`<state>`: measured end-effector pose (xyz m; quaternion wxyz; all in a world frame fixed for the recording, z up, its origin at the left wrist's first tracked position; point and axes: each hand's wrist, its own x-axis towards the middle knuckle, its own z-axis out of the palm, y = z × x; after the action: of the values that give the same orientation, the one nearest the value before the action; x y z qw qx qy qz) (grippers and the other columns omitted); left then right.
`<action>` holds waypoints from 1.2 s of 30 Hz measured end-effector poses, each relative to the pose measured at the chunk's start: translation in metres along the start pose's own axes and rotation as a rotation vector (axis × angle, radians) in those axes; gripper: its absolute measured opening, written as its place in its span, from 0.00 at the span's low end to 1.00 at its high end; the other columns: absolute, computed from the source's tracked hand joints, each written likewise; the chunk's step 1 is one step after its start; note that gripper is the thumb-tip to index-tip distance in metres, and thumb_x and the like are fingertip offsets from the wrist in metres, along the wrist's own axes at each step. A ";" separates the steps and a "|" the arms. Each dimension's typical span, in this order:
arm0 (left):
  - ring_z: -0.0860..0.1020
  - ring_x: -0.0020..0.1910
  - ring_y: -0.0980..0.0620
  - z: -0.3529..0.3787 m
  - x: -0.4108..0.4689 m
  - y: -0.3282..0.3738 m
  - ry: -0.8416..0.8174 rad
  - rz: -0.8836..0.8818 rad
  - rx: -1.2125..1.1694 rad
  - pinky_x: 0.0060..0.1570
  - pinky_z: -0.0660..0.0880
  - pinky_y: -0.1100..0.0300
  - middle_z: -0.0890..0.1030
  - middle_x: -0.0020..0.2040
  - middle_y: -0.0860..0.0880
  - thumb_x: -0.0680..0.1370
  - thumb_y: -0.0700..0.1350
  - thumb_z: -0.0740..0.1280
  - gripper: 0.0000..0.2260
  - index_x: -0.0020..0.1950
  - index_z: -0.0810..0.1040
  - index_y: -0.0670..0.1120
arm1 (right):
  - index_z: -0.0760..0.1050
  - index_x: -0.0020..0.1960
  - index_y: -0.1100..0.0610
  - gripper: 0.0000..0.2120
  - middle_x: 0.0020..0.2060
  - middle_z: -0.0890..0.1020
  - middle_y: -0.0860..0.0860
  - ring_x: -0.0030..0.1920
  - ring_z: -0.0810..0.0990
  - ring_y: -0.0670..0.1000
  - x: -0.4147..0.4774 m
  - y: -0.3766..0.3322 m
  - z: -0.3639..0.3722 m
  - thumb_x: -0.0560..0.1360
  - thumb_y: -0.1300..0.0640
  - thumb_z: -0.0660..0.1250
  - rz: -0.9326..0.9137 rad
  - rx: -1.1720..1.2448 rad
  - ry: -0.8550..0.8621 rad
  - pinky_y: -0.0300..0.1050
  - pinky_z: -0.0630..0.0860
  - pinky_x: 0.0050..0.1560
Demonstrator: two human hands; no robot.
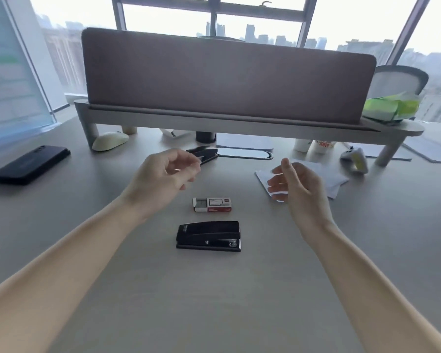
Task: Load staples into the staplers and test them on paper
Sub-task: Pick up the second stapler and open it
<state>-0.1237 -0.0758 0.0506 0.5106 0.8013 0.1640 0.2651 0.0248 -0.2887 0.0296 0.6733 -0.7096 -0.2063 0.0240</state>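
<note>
A black stapler (208, 236) lies closed on the grey desk, near the middle. Just behind it sits a small red and white staple box (212, 204), its left end open. A second black stapler (206, 153) lies farther back, partly hidden by my left hand (163, 178). That hand hovers above the desk with fingers loosely curled and holds nothing. My right hand (297, 186) floats to the right with fingers apart, also holding nothing, in front of white paper sheets (329, 177) lying on the desk.
A dark phone (31, 165) lies at the left. A raised shelf (214, 122) with a grey divider panel spans the back; a white mouse (110, 141), cups (321, 145) and a game controller (355, 159) sit under it. A green packet (390, 107) rests on its right end.
</note>
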 end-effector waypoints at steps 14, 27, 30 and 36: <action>0.82 0.50 0.53 0.022 -0.038 -0.035 -0.413 0.303 0.395 0.51 0.79 0.49 0.84 0.51 0.59 0.72 0.50 0.79 0.19 0.42 0.68 0.52 | 0.82 0.45 0.58 0.17 0.33 0.84 0.49 0.39 0.84 0.52 -0.013 0.066 0.024 0.86 0.49 0.64 0.073 -0.004 -0.048 0.49 0.81 0.45; 0.78 0.39 0.38 0.009 -0.015 -0.031 -0.291 0.249 0.347 0.42 0.81 0.46 0.85 0.44 0.51 0.72 0.49 0.80 0.18 0.41 0.69 0.54 | 0.80 0.47 0.56 0.17 0.38 0.84 0.52 0.39 0.83 0.52 -0.003 0.051 0.026 0.87 0.48 0.61 0.094 0.040 -0.081 0.48 0.81 0.44; 0.79 0.39 0.40 0.000 0.003 -0.027 -0.205 0.253 0.318 0.43 0.79 0.44 0.84 0.41 0.50 0.72 0.46 0.81 0.18 0.42 0.70 0.52 | 0.80 0.47 0.57 0.17 0.38 0.84 0.52 0.39 0.83 0.51 0.014 0.043 0.034 0.87 0.48 0.60 0.075 0.082 -0.063 0.45 0.81 0.43; 0.82 0.39 0.46 -0.020 0.051 -0.044 -0.007 0.137 0.329 0.42 0.78 0.49 0.83 0.35 0.58 0.66 0.58 0.79 0.19 0.41 0.70 0.54 | 0.81 0.46 0.58 0.19 0.36 0.84 0.53 0.38 0.83 0.53 0.027 0.061 0.052 0.87 0.49 0.61 0.133 0.159 -0.004 0.47 0.82 0.45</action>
<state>-0.0946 -0.0153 0.0308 0.3539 0.8842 0.1486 0.2662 0.0487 -0.2314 -0.0277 0.7240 -0.6660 -0.1575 0.0865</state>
